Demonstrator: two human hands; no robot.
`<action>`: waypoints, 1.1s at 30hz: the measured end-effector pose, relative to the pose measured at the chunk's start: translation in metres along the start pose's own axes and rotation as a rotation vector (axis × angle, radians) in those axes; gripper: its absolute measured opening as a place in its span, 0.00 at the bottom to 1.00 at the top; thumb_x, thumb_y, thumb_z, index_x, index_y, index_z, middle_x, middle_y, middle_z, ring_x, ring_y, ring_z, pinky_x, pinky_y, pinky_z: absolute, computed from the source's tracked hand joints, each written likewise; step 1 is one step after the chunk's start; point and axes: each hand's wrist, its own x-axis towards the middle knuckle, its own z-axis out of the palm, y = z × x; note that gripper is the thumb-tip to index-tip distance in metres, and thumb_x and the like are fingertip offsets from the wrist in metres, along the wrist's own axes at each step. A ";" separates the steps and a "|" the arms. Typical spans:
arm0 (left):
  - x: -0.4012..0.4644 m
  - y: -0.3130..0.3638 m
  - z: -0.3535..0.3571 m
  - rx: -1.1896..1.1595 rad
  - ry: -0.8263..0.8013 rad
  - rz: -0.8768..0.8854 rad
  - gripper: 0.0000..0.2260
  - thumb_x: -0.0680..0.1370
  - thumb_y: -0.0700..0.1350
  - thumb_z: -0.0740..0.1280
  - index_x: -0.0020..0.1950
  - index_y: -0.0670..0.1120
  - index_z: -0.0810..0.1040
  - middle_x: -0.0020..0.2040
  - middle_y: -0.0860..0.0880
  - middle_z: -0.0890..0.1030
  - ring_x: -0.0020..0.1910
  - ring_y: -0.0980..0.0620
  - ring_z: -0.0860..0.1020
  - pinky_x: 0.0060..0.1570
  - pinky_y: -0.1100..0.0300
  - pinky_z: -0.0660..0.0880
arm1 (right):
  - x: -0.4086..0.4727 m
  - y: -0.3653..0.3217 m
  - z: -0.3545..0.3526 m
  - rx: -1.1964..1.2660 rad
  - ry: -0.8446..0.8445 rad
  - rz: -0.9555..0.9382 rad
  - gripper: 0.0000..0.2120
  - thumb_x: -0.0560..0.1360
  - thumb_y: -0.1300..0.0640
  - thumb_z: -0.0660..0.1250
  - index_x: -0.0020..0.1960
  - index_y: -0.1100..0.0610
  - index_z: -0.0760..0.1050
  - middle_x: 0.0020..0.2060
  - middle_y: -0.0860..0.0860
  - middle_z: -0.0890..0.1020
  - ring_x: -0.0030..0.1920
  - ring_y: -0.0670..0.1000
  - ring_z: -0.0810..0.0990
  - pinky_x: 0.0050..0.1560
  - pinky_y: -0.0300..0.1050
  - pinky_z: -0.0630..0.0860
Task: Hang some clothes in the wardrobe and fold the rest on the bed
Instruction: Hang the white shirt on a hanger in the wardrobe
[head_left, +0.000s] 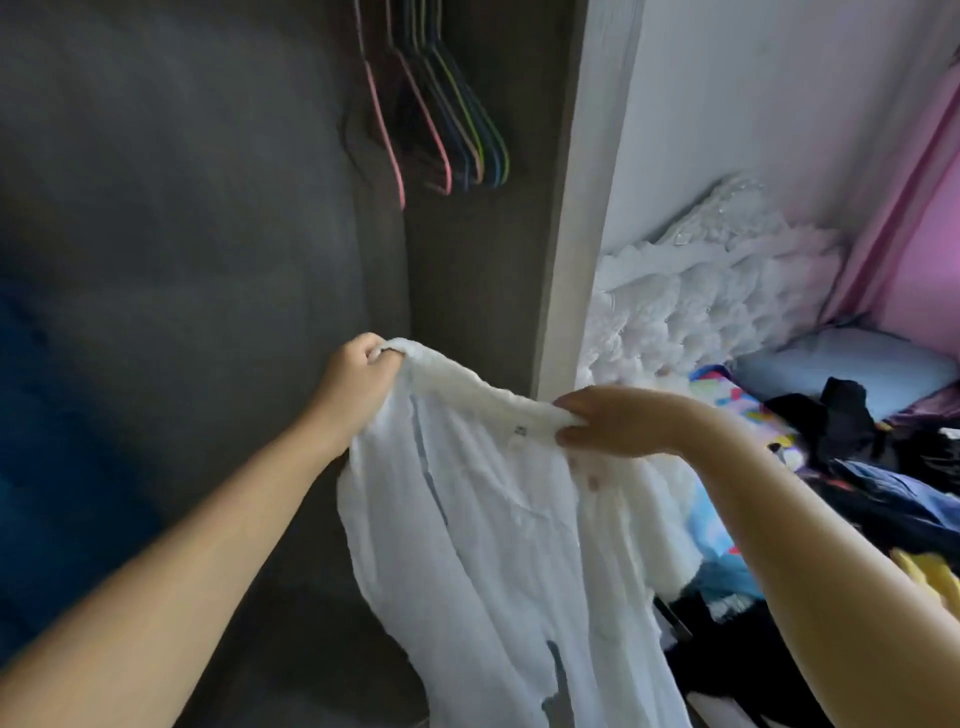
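A thin white garment (483, 525) hangs in front of the open wardrobe (208, 208), held up by its top edge. My left hand (358, 374) grips one upper corner with curled fingers. My right hand (618, 421) pinches the collar area on the other side, thumb under the cloth. Several empty hangers (447, 130), pink, green and blue, hang inside the wardrobe above the garment. A pile of dark and coloured clothes (857, 467) lies on the bed at the right.
The wardrobe's pale door frame (582, 208) stands between the wardrobe and the bed. A white ruffled fabric (711, 291) leans against the wall. A light blue pillow (852, 364) lies at the bed's head, by a pink curtain (914, 182).
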 end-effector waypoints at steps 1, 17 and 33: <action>0.004 0.001 -0.006 -0.044 -0.050 -0.026 0.08 0.76 0.45 0.59 0.41 0.42 0.72 0.37 0.46 0.66 0.37 0.50 0.64 0.38 0.57 0.61 | 0.007 -0.012 -0.006 0.045 -0.053 -0.029 0.14 0.81 0.53 0.58 0.64 0.55 0.72 0.51 0.48 0.77 0.47 0.50 0.77 0.48 0.42 0.74; 0.108 -0.019 -0.101 0.013 -0.145 -0.048 0.10 0.77 0.40 0.59 0.41 0.42 0.78 0.34 0.45 0.77 0.33 0.50 0.75 0.33 0.61 0.68 | 0.207 -0.163 -0.185 0.293 0.788 0.066 0.20 0.80 0.57 0.60 0.70 0.62 0.64 0.64 0.60 0.73 0.62 0.60 0.75 0.60 0.49 0.74; 0.132 -0.060 -0.114 0.095 -0.071 -0.096 0.06 0.72 0.42 0.64 0.36 0.43 0.76 0.32 0.47 0.73 0.33 0.49 0.71 0.31 0.60 0.64 | 0.192 -0.119 0.001 0.919 0.997 -0.130 0.04 0.79 0.57 0.61 0.51 0.48 0.69 0.32 0.44 0.74 0.28 0.40 0.72 0.31 0.36 0.70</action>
